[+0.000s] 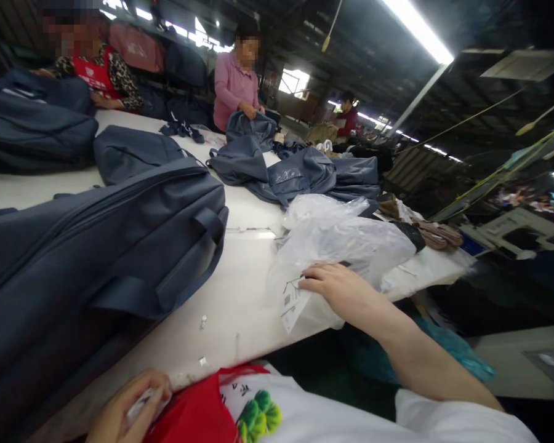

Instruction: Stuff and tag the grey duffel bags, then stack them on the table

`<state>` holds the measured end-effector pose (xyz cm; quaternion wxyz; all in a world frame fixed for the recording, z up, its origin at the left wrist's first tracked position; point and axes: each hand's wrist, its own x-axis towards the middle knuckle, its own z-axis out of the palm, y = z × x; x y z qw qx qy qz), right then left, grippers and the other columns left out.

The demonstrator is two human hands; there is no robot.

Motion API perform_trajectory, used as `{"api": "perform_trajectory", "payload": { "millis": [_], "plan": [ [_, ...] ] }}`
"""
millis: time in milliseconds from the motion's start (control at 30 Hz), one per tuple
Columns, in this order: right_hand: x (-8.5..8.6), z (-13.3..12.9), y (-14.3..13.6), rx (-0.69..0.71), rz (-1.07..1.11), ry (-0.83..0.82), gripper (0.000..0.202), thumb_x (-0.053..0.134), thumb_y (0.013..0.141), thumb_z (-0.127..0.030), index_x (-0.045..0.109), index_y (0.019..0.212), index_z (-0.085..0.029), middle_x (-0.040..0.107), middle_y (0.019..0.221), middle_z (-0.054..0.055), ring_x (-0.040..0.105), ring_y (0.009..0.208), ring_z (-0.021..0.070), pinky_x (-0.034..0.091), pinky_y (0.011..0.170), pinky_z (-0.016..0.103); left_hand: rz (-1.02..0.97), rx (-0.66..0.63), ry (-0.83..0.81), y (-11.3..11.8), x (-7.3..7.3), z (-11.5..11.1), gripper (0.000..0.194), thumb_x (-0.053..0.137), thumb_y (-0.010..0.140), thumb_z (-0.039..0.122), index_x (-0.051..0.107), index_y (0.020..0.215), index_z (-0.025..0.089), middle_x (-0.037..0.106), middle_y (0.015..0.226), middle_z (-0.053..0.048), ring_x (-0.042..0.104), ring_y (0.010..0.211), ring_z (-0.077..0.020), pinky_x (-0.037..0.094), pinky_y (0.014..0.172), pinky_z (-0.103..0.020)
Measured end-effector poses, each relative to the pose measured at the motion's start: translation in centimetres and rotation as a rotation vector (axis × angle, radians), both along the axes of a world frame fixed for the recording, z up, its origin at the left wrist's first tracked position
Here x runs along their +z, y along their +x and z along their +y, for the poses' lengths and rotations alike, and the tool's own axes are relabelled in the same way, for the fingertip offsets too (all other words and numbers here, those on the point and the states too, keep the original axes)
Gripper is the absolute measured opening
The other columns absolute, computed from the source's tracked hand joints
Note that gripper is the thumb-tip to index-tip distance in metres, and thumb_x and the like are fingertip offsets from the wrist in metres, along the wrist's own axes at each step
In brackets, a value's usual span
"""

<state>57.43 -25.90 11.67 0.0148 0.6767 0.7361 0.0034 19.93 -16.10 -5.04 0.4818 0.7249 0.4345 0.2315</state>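
Note:
My right hand (336, 288) reaches over the table, its fingers pressed together at the string of a white printed hang tag (293, 306). The tag hangs from the fingertips in front of clear plastic bags (351, 237), which lie crumpled under and behind the hand. My left hand (132, 403) is low at the table's near edge, fingers curled round a small crumpled whitish piece (141, 407); its kind is hard to make out. Beside it on the left lies a large dark blue travel bag (120, 234) with a zip along the top and loose strap handles.
More dark blue bags (138, 151) and a pile of blue bags (300, 172) cover the far side of the white table (247, 264). Two people work across it, one handling a blue bag (252, 128). Brown folded pieces (438, 235) lie at the right end.

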Motion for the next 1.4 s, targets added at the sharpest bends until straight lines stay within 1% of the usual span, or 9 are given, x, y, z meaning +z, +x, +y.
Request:
{"api": "perform_trajectory", "payload": {
  "millis": [133,267,333,467,600,800,933,1133,1400],
  "plan": [
    [0.1,1.0,-3.4,0.195,0.139,-0.055,0.041,0.047,0.089,-0.009,0.066,0.117,-0.032,0.063,0.124,0.004,0.057,0.113,0.0212,0.043,0.100,0.041,0.001,-0.150,0.014,1.5,2.5,1.2,0.040,0.052,0.082,0.052,0.065,0.060,0.021,0.069,0.077,-0.006,0.065,0.076,-0.0205,0.051,0.071,-0.025],
    [-2.2,3.9,-6.4,0.380,0.230,0.007,0.040,0.042,0.092,-0.010,0.063,0.120,-0.028,0.059,0.130,0.006,0.053,0.120,0.0209,0.043,0.102,0.043,-0.075,-0.133,-0.020,3.8,4.7,1.8,0.024,0.064,0.076,0.042,0.072,0.086,0.022,0.072,0.099,-0.006,0.065,0.093,-0.0236,0.049,0.086,-0.031],
    [-3.9,5.1,-7.9,0.448,0.326,0.043,0.039,0.041,0.093,-0.010,0.062,0.121,-0.027,0.059,0.130,0.007,0.052,0.121,0.0196,0.044,0.102,0.042,-0.130,-0.152,-0.160,4.7,5.1,1.9,0.039,0.072,0.068,0.041,0.068,0.100,0.019,0.072,0.097,-0.007,0.066,0.088,-0.0243,0.051,0.079,-0.031],
    [-7.2,6.3,-9.8,0.287,0.592,0.085,0.045,0.038,0.092,-0.012,0.050,0.134,-0.024,0.061,0.127,0.010,0.058,0.115,0.0187,0.048,0.098,0.041,-0.219,-0.091,-0.403,5.2,4.6,1.5,0.040,0.077,0.061,0.043,0.062,0.086,0.015,0.070,0.074,-0.003,0.063,0.064,-0.0197,0.046,0.055,-0.026],
    [-9.1,6.5,-11.0,0.033,0.927,-0.050,0.038,0.036,0.096,-0.023,0.054,0.129,-0.020,0.069,0.109,0.008,0.066,0.094,0.0190,0.054,0.086,0.038,-0.277,0.088,-0.430,4.8,4.3,1.3,0.030,0.073,0.064,0.040,0.057,0.074,0.016,0.069,0.072,-0.003,0.062,0.064,-0.0192,0.046,0.058,-0.027],
    [-10.2,6.3,-12.9,0.072,1.315,-0.172,0.047,0.053,0.090,-0.035,0.046,0.133,-0.017,0.064,0.118,0.011,0.064,0.098,0.0206,0.054,0.082,0.034,-0.118,0.139,-0.177,4.6,4.3,1.5,0.025,0.067,0.072,0.041,0.064,0.073,0.016,0.069,0.072,-0.003,0.062,0.066,-0.0196,0.044,0.059,-0.027],
    [-11.1,6.3,-12.9,0.017,1.137,-0.085,0.052,0.054,0.089,-0.029,0.040,0.138,-0.018,0.068,0.111,0.009,0.067,0.084,0.0177,0.055,0.075,0.032,0.009,0.119,0.012,4.5,3.9,1.5,0.027,0.059,0.081,0.044,0.068,0.079,0.018,0.071,0.078,-0.003,0.065,0.072,-0.0207,0.045,0.065,-0.027],
    [-11.2,6.1,-12.1,-0.117,0.668,0.271,0.035,0.046,0.089,-0.025,0.055,0.121,-0.016,0.069,0.082,0.007,0.063,0.067,0.0182,0.051,0.066,0.030,0.363,0.142,0.581,4.2,3.6,1.1,0.029,0.048,0.090,0.039,0.070,0.086,0.019,0.072,0.081,-0.008,0.065,0.076,-0.0215,0.044,0.070,-0.029],
    [-12.3,6.0,-14.5,-0.128,0.972,0.204,0.007,0.047,0.086,-0.021,0.051,0.091,-0.019,0.059,0.071,0.001,0.055,0.058,0.0125,0.043,0.053,0.022,0.518,0.055,1.007,5.8,2.9,-0.5,0.043,0.049,0.089,0.020,0.052,0.132,0.018,0.063,0.066,-0.002,0.058,0.057,-0.0162,0.036,0.052,-0.030]
  ]
}}
